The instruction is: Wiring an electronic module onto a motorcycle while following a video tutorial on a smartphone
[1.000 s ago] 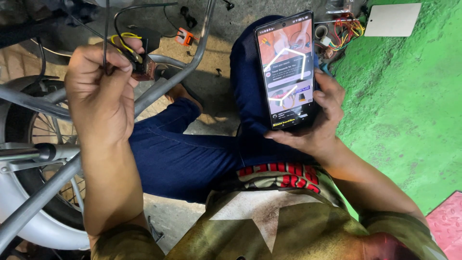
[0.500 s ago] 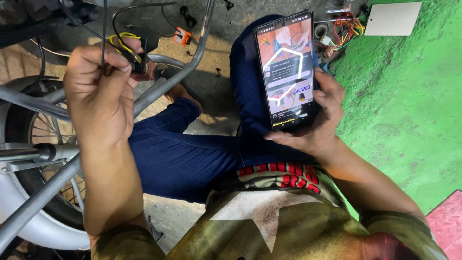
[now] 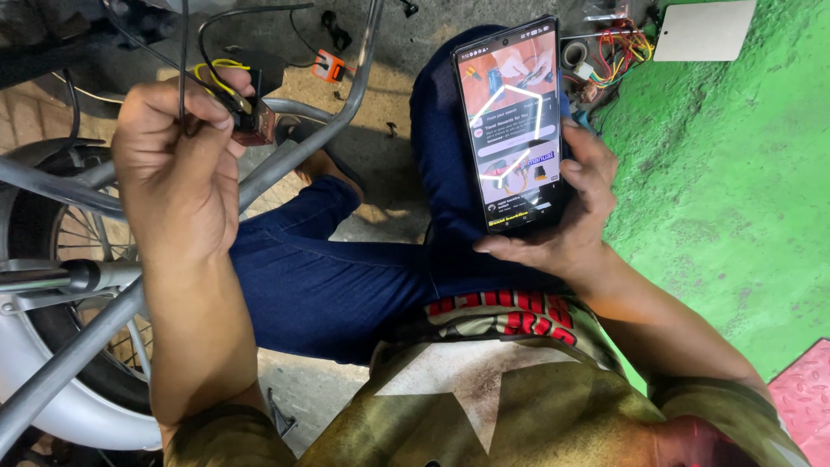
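My left hand (image 3: 177, 169) is raised at the upper left, fingers closed around a small dark box-shaped electrical part (image 3: 251, 121) with yellow and black wires (image 3: 216, 73) running up from it. My right hand (image 3: 566, 212) holds a black smartphone (image 3: 514, 121) upright over my knee, its lit screen facing me, thumb along its right edge. Both hands are apart, with my blue-jeaned legs (image 3: 346, 277) between them.
A grey bicycle frame tube (image 3: 320, 138) and a spoked wheel (image 3: 60, 346) fill the left side. A green wall (image 3: 735, 190) stands at the right. Loose coloured wires (image 3: 614, 60), a small orange part (image 3: 328, 65) and a white board (image 3: 705, 30) lie on the floor ahead.
Almost nothing differs: my left hand with the wired part has shifted very slightly, and the phone stays held in the same place.
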